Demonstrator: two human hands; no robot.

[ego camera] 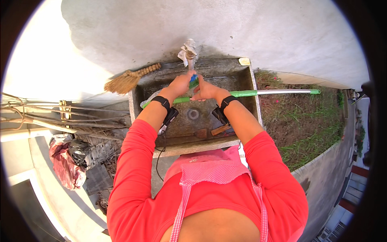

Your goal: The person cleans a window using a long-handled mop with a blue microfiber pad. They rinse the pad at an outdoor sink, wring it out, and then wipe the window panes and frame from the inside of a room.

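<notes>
A stone sink lies before me, and both my hands are over its back half. My left hand is at a small blue thing below the cloth-wrapped tap; whether its fingers are closed on it is hard to tell. My right hand is bent round a green and silver pole, with its fingertips close to the blue thing. The pole lies across the sink and sticks out past the right rim. Its green end, with clear plastic or netting, is partly hidden behind my left forearm.
A straw hand broom rests at the back left corner. A yellowish bar sits on the back right rim. Inside the sink are a drain and a wooden-handled brush. Branches reach in from the left.
</notes>
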